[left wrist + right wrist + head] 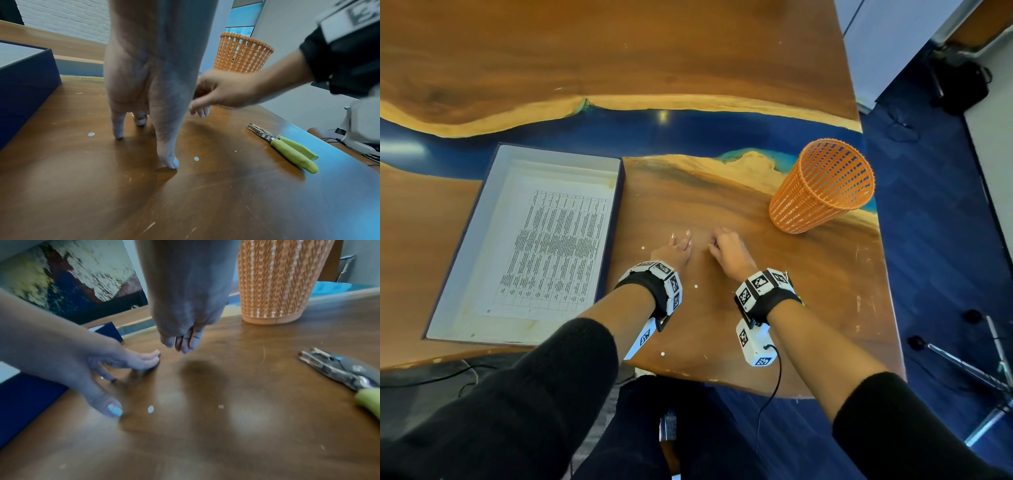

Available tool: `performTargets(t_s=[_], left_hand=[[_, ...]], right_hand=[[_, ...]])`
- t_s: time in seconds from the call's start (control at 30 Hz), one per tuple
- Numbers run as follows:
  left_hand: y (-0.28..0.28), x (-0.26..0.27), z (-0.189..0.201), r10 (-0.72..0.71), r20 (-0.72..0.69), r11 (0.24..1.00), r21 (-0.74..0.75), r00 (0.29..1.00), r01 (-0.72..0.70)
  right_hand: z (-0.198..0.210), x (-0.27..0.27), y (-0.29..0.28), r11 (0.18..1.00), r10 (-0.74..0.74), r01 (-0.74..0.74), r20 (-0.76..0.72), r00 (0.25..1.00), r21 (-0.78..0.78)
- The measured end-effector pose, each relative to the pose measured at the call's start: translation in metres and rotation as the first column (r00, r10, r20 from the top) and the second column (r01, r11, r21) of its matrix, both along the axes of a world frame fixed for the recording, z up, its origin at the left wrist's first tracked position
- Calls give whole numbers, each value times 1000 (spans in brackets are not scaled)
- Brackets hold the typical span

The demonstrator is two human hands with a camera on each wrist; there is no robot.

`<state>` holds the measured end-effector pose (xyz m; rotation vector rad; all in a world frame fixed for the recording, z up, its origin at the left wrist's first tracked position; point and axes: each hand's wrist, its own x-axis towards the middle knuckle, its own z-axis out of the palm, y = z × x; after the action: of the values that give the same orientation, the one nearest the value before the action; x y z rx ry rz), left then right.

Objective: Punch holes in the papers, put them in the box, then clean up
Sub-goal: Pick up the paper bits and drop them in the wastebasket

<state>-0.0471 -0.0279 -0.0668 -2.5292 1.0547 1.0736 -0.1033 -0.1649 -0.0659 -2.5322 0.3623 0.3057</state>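
The punch (284, 147), green-handled, appears only in the wrist views, lying on the table (774, 308) right of both hands; the head view does not show it. The left hand (675, 247) has straight, spread fingers, tips touching the table, holding nothing. The right hand (726, 247) hovers just right of the left hand with fingertips bunched together; whether they pinch anything cannot be told. White paper dots (196, 158) lie around the left hand. The box (465, 240), left of the left hand, contains printed papers (554, 250). The basket (822, 186) stands beyond the right hand; contents not discernible.
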Motion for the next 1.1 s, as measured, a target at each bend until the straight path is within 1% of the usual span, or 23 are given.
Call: performTargets(t_s=[0.13, 0.27, 0.4, 0.5, 0.67, 0.83, 0.93, 1.03, 1.1], left_hand=[[-3, 3, 0, -8, -4, 999, 33, 1000, 9], [-5, 7, 3, -63, -31, 994, 89, 998, 66], [-5, 10, 3, -65, -64, 991, 114, 996, 72], [-6, 10, 2, -67, -51, 992, 106, 996, 72], [-6, 11, 2, -59, -62, 991, 114, 996, 66], [-6, 11, 4, -75, -65, 989, 122, 995, 82], [-6, 13, 2, -82, -64, 988, 127, 995, 90], [-6, 15, 0, -88, -74, 986, 134, 993, 98], [-5, 15, -1, -96, -70, 986, 130, 993, 105]], right_hand=[[42, 16, -19, 1000, -5, 5, 200, 980, -1], [90, 30, -53, 998, -23, 43, 416, 909, -39], [123, 30, -96, 981, -102, 170, 497, 862, -93], [133, 22, -131, 955, -178, 270, 494, 851, -120], [130, 13, -165, 917, -295, 375, 403, 866, -134], [123, 12, -182, 915, -332, 382, 297, 895, -130], [120, 12, -185, 907, -350, 394, 257, 901, -147], [120, 10, -184, 904, -368, 407, 246, 897, -130], [125, 8, -178, 903, -363, 407, 265, 893, -136]])
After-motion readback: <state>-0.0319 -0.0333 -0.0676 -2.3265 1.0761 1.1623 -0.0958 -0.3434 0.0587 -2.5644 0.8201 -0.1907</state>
